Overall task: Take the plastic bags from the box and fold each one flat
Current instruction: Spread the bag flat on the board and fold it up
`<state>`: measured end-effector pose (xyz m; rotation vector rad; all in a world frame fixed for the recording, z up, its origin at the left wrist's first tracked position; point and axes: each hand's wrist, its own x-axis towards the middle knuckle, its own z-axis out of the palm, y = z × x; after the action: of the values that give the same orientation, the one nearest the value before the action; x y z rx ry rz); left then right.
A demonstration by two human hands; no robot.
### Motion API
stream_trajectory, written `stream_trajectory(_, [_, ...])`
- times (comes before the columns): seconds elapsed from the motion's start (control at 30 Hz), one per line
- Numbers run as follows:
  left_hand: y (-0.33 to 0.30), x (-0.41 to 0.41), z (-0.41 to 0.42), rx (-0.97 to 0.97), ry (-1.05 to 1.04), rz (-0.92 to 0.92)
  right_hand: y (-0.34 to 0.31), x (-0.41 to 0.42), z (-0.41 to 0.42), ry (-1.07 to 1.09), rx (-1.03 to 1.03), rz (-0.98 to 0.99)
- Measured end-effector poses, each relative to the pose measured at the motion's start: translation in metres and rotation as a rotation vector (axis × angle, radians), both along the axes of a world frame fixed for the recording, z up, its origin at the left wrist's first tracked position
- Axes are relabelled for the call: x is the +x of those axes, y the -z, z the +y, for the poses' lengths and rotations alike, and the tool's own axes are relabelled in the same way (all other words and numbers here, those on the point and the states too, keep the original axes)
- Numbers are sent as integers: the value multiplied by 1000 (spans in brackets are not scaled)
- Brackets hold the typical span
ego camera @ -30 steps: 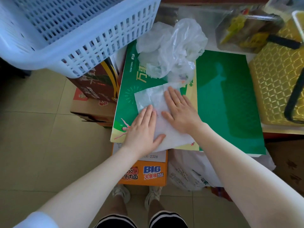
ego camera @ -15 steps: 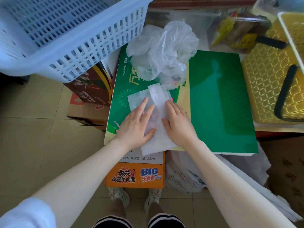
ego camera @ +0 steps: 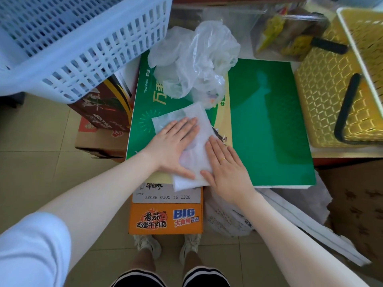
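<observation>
- White slatted plastic laundry basket (ego camera: pixel 78 44) fills the upper left, perched over a brown printed carton (ego camera: pixel 103 112).
- We see an orange cardboard noodle box (ego camera: pixel 165 220) low in the middle, under the near edge of the flat green printed box (ego camera: pixel 269 125).
- Our left hand (ego camera: pixel 174 146) lies flat, fingers straight and together, pressing the folded translucent white plastic bag (ego camera: pixel 199 121) onto the green box.
- Just beyond it sits a crumpled heap of clear plastic bags (ego camera: pixel 196 63), touching the folded bag's far end.
- Our right hand (ego camera: pixel 226 168), wearing a gold ring, also lies flat with straight fingers, pressing the bag's right edge.
- A yellow lattice plastic basket (ego camera: pixel 323 96) with a black handle stands at the right.
</observation>
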<state>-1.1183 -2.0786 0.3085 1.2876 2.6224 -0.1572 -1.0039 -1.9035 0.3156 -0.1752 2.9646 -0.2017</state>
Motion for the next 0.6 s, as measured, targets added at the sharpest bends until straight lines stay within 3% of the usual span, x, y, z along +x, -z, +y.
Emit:
stream_trajectory(0.1, [-3,0,-1,-26,14,-2,-4,7,11,27,52,-43])
stream_trajectory(0.23, [-17,32,-12,177,48,64,-9,7,10,24,29,-71])
stream_trajectory(0.43, [5,91,-42,186,51,-13,-19,-9,8,-225,-156,-37])
stream_trajectory(0.6, [10,91,-32,413,-52,-18,-19,-22,14,-266,-188,-156])
